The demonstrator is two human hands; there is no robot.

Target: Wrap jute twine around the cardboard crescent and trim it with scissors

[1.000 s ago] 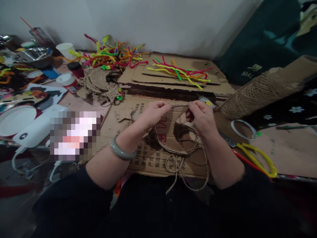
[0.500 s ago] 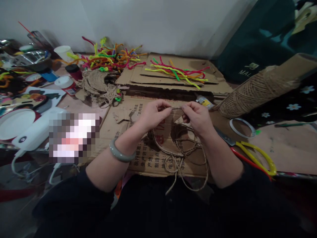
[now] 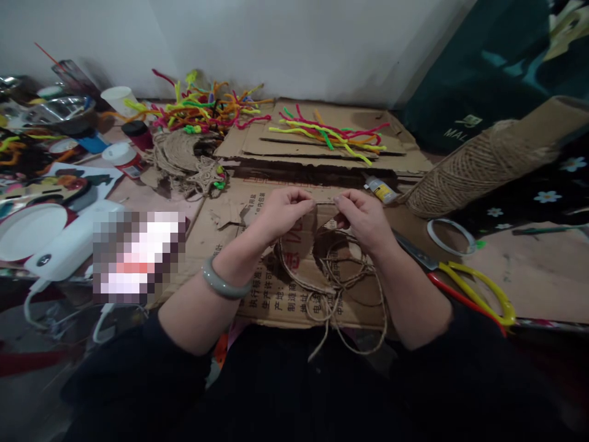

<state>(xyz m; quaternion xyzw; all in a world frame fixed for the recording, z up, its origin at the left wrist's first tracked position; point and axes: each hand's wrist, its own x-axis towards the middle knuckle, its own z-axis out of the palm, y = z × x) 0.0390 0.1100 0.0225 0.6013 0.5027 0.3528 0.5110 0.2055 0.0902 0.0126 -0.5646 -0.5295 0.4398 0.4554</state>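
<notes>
Above the cardboard, my left hand [image 3: 288,212] pinches the top edge of a curved cardboard cutout [image 3: 289,274] lined with jute twine. A short span to the right, my right hand [image 3: 361,215] is closed with thumb and finger together on the jute twine [image 3: 380,294] at the same edge. A thin stretch of that edge shows between the fingertips. Loose loops of the twine hang below my right hand and trail toward my lap. Part of the cutout is hidden behind my left hand, and its full outline is hard to make out.
A glue bottle [image 3: 381,189] lies beyond my right hand. Scissors [image 3: 478,291], a tape ring [image 3: 451,237] and a twine-wound tube [image 3: 483,169] are at the right. Pipe cleaners [image 3: 331,132] lie on cardboard behind; a twine star [image 3: 202,176] and a phone [image 3: 138,258] sit left.
My right fingertips have shifted slightly along the edge, and the cutout has tilted a little between my hands. Both hands keep their pinch.
</notes>
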